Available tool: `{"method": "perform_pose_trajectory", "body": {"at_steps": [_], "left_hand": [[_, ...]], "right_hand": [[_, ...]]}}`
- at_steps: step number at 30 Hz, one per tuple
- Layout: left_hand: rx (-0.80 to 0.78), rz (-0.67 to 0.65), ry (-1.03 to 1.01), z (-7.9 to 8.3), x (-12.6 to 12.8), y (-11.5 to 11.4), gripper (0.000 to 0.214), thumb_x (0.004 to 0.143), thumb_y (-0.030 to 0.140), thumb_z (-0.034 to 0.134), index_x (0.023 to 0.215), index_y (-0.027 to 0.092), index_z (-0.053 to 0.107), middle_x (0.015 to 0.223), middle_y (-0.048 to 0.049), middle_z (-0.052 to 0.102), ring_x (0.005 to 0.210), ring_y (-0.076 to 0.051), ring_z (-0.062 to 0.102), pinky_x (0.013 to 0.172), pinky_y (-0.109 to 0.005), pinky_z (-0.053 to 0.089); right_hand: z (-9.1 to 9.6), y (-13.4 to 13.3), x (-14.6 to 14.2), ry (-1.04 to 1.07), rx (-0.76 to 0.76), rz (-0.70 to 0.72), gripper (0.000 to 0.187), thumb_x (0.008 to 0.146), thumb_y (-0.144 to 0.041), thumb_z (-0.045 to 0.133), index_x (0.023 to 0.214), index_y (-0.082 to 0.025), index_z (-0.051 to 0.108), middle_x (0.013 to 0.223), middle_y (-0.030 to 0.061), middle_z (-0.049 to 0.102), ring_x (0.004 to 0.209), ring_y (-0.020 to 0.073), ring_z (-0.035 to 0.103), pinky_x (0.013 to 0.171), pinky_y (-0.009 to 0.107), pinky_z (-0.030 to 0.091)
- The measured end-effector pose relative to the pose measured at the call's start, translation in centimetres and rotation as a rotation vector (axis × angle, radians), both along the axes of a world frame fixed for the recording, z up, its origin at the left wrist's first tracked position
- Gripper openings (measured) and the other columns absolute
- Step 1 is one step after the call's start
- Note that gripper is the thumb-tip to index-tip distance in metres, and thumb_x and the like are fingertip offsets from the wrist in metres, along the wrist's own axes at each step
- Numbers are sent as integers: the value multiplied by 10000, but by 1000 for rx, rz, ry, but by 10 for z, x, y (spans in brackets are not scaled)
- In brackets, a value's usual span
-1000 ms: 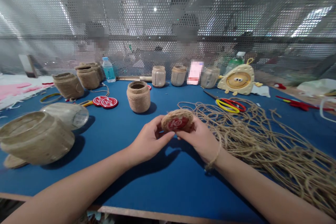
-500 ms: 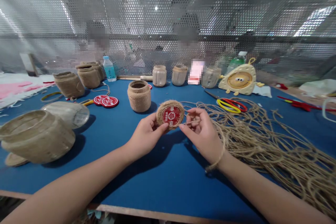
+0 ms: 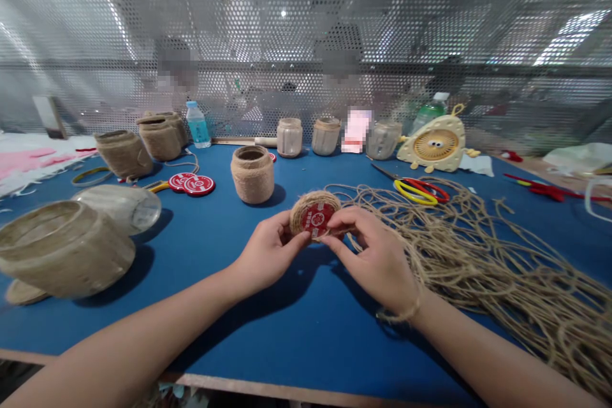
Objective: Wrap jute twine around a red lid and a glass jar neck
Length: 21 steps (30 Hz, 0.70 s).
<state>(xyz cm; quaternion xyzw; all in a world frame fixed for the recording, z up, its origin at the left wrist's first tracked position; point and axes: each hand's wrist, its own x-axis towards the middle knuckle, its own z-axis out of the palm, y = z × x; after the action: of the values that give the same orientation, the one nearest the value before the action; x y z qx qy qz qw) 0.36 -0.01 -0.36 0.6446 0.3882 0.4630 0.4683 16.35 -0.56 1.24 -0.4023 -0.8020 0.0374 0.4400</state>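
the fingers of the left hand (image 3: 268,252) are clamped on the left edge of a round red lid rimmed with coiled tan twine (image 3: 315,218); the thumb and forefinger of the right hand (image 3: 380,261) pinch its right edge. the lid is above a flat blue tabletop (image 3: 306,344). to the right spreads a loose heap of tan twine (image 3: 478,261). beyond the lid stands an open jar wrapped in tan twine (image 3: 252,182), two round red-and-white lids (image 3: 198,185) to its left. scissors with yellow and red handles (image 3: 417,192) lie by the heap's far edge. farther back stands a yellow cheese-shaped fan (image 3: 433,145).
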Motion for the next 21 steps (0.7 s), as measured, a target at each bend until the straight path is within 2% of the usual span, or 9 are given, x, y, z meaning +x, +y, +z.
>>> {"method": "perform_pose_trajectory", "body": {"at_steps": [9, 16, 21], "left_hand": [[-4, -21, -24, -1, 1, 0, 241, 745, 215, 538, 960, 110, 561, 931, -74, 638, 795, -145, 591, 719, -262, 471], [-47, -49, -68, -2, 2, -1, 209, 728, 224, 561, 906, 114, 567, 847, -51, 644, 726, -124, 584, 691, -248, 467], [-103, -68, -139, -1, 3, -3, 277, 674, 209, 623, 923, 108, 555, 855, -57, 643, 757, -134, 585, 722, -264, 461]], "right_hand": [[-1, -1, 0, -122, 91, 18, 88, 764, -105, 500, 784, -190, 513, 738, 23, 599, 679, 132, 572, 631, 257, 474], [-13, 3, 2, -185, 354, 102, 145, 784, -60, 471, 846, -189, 498, 772, 50, 590, 769, 155, 557, 724, 302, 483], [-17, 4, 6, -260, 360, 164, 197, 778, -46, 475, 932, -168, 494, 858, 78, 566, 833, 164, 519, 769, 320, 472]]}}
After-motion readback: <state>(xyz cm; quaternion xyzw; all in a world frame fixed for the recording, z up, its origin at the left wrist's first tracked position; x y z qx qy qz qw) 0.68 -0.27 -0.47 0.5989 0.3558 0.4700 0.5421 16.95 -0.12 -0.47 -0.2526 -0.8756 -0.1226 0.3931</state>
